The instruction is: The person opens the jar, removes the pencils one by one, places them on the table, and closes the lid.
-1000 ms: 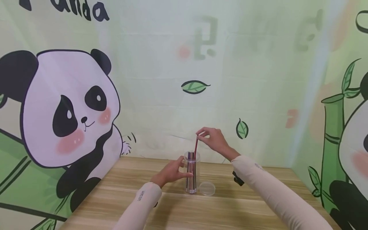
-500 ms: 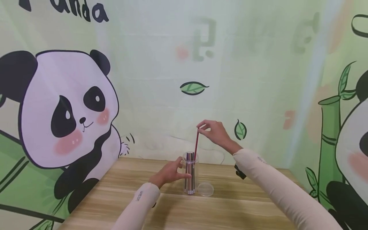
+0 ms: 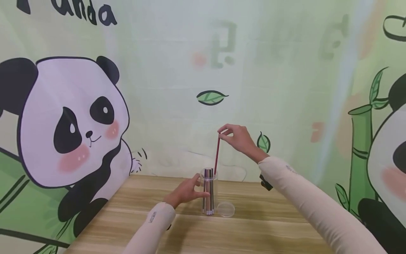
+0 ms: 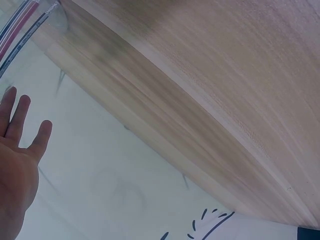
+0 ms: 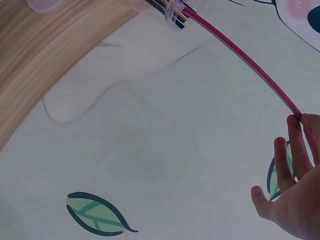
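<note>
A clear plastic tube (image 3: 216, 194) stands upright on the wooden table, with several dark, slim pencils (image 3: 208, 204) bundled inside. My left hand (image 3: 187, 191) grips the tube from its left side, thumb across the front. In the left wrist view, the spread fingers of the left hand (image 4: 17, 165) lie near the pencil ends. High over the tube, my right hand (image 3: 239, 137) pinches the upper end of a red pencil (image 3: 217, 154) between thumb and fingertips. The pencil's lower end is at the tube's mouth; the right wrist view shows its long red shaft (image 5: 245, 55) running from the rim to the fingertips.
A round clear lid (image 3: 226, 209) lies on the table just right of the tube. The wooden table (image 3: 260, 229) meets a pale green backdrop (image 3: 165, 116) printed with pandas, leaves and bamboo close behind the tube.
My right hand has risen steadily, drawing the red pencil farther up out of the tube. The left hand keeps its grip on the tube, which stays in place.
</note>
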A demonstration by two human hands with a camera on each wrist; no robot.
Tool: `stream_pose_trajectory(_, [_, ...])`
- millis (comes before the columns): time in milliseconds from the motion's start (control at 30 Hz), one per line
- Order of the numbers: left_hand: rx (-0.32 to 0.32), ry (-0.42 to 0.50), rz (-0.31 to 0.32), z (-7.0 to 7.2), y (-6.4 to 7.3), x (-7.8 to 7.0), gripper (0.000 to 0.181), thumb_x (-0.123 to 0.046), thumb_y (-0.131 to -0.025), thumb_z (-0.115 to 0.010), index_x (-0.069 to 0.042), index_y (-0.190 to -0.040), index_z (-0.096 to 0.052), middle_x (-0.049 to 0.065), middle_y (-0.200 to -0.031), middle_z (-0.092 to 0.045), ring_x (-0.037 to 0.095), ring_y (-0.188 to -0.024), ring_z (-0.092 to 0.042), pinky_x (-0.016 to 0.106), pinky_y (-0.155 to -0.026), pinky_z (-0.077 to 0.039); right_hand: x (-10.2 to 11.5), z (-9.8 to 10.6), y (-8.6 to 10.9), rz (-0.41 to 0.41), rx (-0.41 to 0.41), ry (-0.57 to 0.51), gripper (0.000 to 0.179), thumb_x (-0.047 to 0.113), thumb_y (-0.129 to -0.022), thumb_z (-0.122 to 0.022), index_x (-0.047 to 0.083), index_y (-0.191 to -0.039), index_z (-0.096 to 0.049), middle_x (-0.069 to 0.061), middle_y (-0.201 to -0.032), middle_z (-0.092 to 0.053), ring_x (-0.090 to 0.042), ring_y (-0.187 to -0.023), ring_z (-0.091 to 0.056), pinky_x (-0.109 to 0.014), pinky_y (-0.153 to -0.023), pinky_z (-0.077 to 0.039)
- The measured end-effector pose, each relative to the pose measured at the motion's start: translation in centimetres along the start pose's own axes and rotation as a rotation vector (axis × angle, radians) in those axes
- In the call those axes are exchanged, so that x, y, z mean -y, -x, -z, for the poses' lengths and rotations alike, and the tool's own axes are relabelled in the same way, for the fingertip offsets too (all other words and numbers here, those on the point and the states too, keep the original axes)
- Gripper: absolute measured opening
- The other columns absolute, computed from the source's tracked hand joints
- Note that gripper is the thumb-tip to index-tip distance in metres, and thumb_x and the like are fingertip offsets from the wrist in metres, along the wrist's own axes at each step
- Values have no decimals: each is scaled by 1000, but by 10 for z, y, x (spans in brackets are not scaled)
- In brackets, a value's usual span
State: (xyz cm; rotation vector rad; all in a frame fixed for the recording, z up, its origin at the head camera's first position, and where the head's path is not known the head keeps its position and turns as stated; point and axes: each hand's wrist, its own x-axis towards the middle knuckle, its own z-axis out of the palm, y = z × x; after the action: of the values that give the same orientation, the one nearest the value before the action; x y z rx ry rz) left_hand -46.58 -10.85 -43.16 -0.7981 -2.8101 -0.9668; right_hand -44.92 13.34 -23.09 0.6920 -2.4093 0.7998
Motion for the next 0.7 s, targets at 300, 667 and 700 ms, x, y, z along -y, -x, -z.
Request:
stream_pose_trajectory(300, [-4, -1, -20, 3, 0, -1, 81, -47, -90, -80, -6, -149, -43, 25, -132, -67, 45, -127, -60, 58, -106, -47, 5, 17, -9, 8, -34, 10, 23, 17, -100, -72, 6, -120, -74, -14, -111, -78, -32, -106, -72, -48, -90, -57])
stream_pose_trajectory(667, [1, 1, -21, 2, 2, 0, 86, -49, -90, -79, -6, -153, -39, 25, -133, -66, 47, -126, -60, 59, -106, -47, 0, 25, -1, -6, -33, -3, 22, 16, -100, -71, 5, -119, -74, -15, -111, -78, -33, -105, -73, -51, -90, -56])
stream_pose_trajectory(700, [1, 2, -22, 2, 2, 0, 87, -49, -90, -79, -6, -153, -39, 25, -133, -66, 47, -126, -60, 59, -106, -47, -1, 26, 1, -10, -30, -3, 22, 16, -100, -71, 5, -119, -74, -15, -111, -78, -33, -106, -73, -51, -90, -56])
